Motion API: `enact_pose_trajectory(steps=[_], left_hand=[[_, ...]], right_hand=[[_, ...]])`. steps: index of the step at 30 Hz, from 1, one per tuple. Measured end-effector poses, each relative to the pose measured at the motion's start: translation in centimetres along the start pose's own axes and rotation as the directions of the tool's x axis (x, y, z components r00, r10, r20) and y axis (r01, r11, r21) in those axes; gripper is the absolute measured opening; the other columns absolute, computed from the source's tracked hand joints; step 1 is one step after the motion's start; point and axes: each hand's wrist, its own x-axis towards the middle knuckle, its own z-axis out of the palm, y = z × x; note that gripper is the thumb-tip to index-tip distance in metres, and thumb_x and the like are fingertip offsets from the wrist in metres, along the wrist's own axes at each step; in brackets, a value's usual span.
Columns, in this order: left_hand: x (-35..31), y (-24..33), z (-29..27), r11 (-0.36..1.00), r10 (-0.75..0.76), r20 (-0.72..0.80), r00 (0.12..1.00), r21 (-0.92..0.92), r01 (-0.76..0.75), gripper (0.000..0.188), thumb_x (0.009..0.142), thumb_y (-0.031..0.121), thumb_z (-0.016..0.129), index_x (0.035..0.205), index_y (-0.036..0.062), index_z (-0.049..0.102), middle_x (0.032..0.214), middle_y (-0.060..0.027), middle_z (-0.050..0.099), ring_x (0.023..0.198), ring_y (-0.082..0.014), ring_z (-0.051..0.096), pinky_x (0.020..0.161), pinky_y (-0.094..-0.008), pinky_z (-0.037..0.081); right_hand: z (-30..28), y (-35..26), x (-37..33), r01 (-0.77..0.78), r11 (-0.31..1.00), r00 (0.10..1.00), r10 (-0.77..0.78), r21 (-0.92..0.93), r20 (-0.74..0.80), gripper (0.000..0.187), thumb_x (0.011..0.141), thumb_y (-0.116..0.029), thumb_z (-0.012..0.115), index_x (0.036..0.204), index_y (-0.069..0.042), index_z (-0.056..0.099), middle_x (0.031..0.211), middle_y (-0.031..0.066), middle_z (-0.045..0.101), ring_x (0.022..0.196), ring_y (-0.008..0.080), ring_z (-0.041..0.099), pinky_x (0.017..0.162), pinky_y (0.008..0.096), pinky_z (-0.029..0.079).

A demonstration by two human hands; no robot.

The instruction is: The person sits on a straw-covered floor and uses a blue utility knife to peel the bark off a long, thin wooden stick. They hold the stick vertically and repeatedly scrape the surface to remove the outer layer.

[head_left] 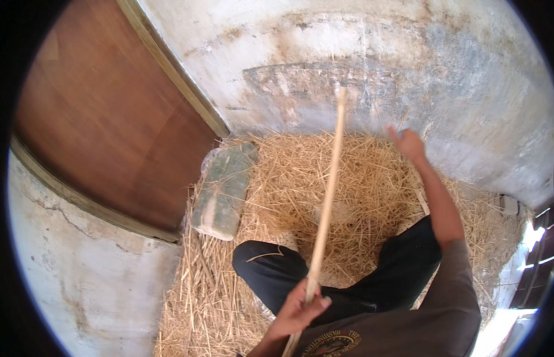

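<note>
My left hand (299, 310) is closed round the lower part of a long pale strip, which looks like split bamboo or wood (328, 199). The strip stands up from my lap and slants slightly right toward the wall. My right arm reaches forward and right, with the right hand (410, 144) raised over the straw near the wall, apart from the strip. Its fingers look closed and are partly blurred; a small bluish spot shows at them, but what they hold cannot be made out. Loose straw (366, 178) lies heaped between my bent legs (271, 271) and the wall.
A worn green-and-white block (223, 193) lies on the straw at the left, beside a brown door panel (116, 119) in a wooden frame. A stained plaster wall (467, 83) rises ahead. A small grey object (508, 205) sits by the wall at far right.
</note>
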Motion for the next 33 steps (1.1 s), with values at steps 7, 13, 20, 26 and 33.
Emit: enact_pose_trajectory(steps=[7, 13, 20, 26, 33], left_hand=[[3.0, 1.7, -0.4, 0.987, 0.134, -0.076, 0.988, 0.098, -0.126, 0.021, 0.089, 0.008, 0.063, 0.094, 0.0090, 0.043, 0.067, 0.0071, 0.040, 0.057, 0.0003, 0.037, 0.050, -0.0153, 0.029], [2.9, 0.8, 0.2, 0.963, 0.178, -0.080, 0.981, 0.221, -0.156, 0.025, 0.086, 0.004, 0.065, 0.098, 0.0064, 0.043, 0.081, 0.0044, 0.041, 0.068, 0.0008, 0.038, 0.054, -0.0140, 0.031], [2.5, 2.1, 1.7, 0.944, 0.209, -0.093, 0.973, 0.277, -0.177, 0.028, 0.083, 0.000, 0.065, 0.096, 0.0074, 0.042, 0.078, 0.0049, 0.038, 0.068, -0.0011, 0.036, 0.060, -0.0165, 0.032], [1.7, 1.5, 0.7, 0.953, 0.173, -0.075, 0.982, 0.266, -0.148, 0.029, 0.082, -0.001, 0.066, 0.096, 0.0058, 0.042, 0.082, 0.0046, 0.038, 0.070, -0.0014, 0.039, 0.061, -0.0157, 0.033], [2.3, 1.5, 1.4, 0.966, 0.195, -0.104, 0.975, 0.191, -0.172, 0.034, 0.081, -0.004, 0.066, 0.100, 0.0059, 0.040, 0.084, 0.0030, 0.037, 0.069, -0.0017, 0.037, 0.060, -0.0159, 0.033]], right_hand=[[-3.9, -12.0, -18.0, 0.715, 0.600, 0.630, -0.776, 0.358, 0.041, 0.059, 0.074, -0.063, 0.066, 0.054, -0.009, 0.056, 0.044, 0.0088, 0.046, 0.041, 0.0259, 0.051, 0.042, 0.0383, 0.039], [-1.2, -11.9, -19.1, 0.740, 0.607, 0.613, -0.786, 0.289, 0.080, 0.060, 0.072, -0.067, 0.064, 0.055, -0.010, 0.057, 0.043, 0.0080, 0.047, 0.040, 0.0281, 0.052, 0.041, 0.0383, 0.039], [0.0, -11.8, -15.1, 0.596, 0.741, 0.779, -0.627, 0.310, -0.001, 0.065, 0.075, -0.072, 0.057, 0.061, -0.009, 0.063, 0.047, 0.0096, 0.052, 0.044, 0.0281, 0.056, 0.044, 0.0393, 0.042], [-0.9, -12.2, -16.9, 0.648, 0.714, 0.720, -0.688, 0.265, 0.093, 0.070, 0.076, -0.076, 0.052, 0.061, -0.009, 0.063, 0.046, 0.0079, 0.050, 0.043, 0.0263, 0.054, 0.043, 0.0383, 0.041], [0.2, -11.8, -11.5, 0.804, 0.592, 0.595, -0.800, 0.058, -0.085, 0.065, 0.077, -0.072, 0.055, 0.054, -0.011, 0.055, 0.044, 0.0037, 0.045, 0.037, 0.0215, 0.045, 0.038, 0.0349, 0.035]])
